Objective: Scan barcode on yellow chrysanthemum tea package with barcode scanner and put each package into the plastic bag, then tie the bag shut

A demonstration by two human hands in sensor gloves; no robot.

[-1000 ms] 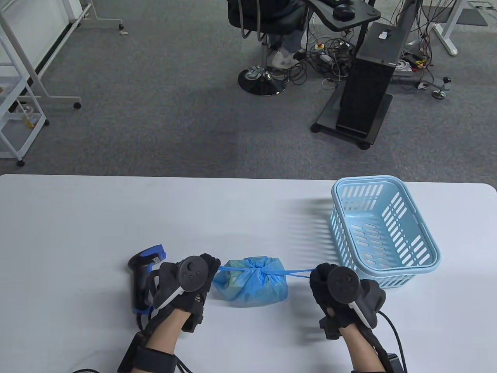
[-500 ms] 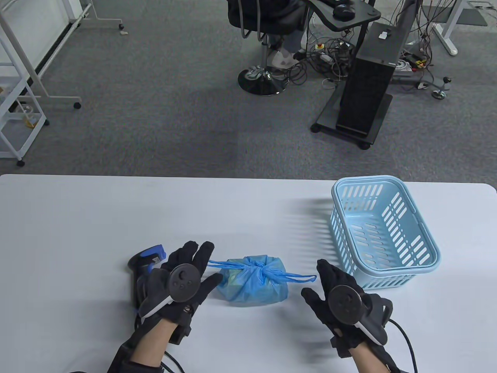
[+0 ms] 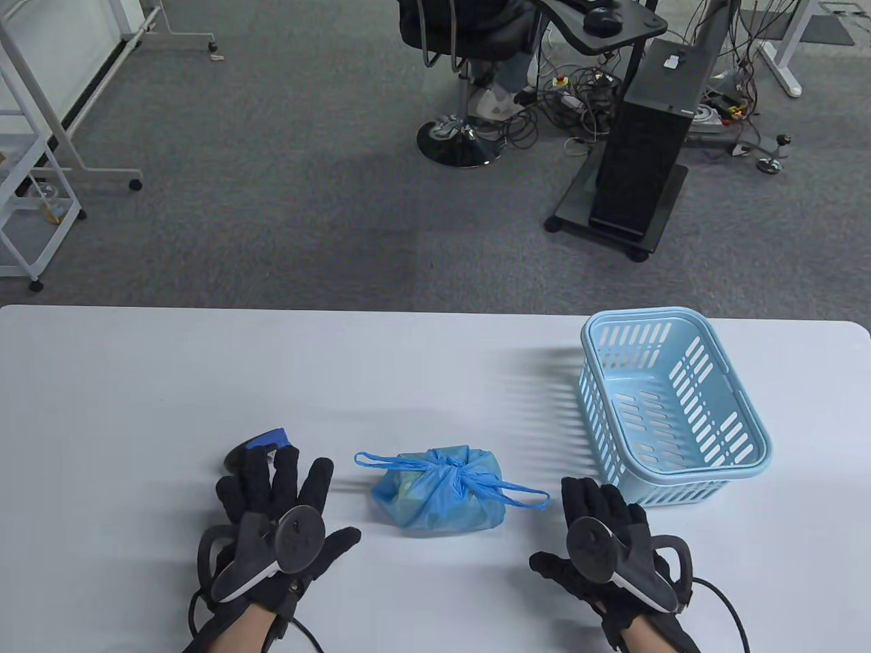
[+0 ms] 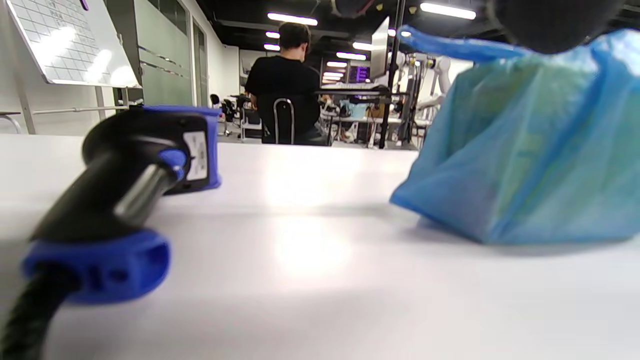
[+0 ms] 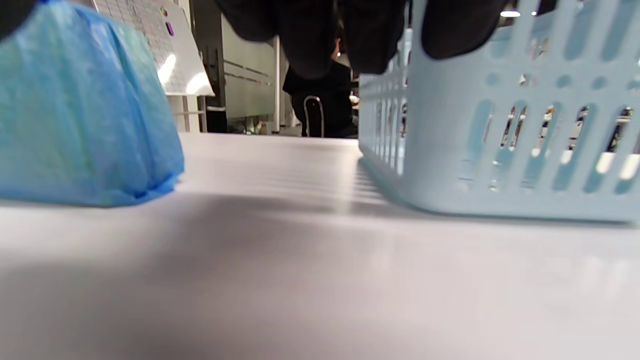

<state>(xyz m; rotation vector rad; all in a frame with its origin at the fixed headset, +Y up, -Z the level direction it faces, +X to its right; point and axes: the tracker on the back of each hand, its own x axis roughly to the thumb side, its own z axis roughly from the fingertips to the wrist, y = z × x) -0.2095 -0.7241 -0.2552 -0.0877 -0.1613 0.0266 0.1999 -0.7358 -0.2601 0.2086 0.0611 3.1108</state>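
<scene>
The knotted plastic bag (image 3: pixel 439 496) is sitting at the table's six o'clock, its handle loops trailing toward nine and three. Both the left hand (image 3: pixel 275 517) and the right hand (image 3: pixel 602 537) are lying flat, fingers spread, grasping nothing. The knot may be loosening unattended.

on my feed a light blue slotted basket (image 3: pixel 674 408) sits on the white counter (image 3: pixel 204 367) at its right. beyond the counter i see grey carpet (image 3: pixel 286 170), a black office chair (image 3: pixel 463 41) and a black computer tower (image 3: pixel 646 149).
</scene>
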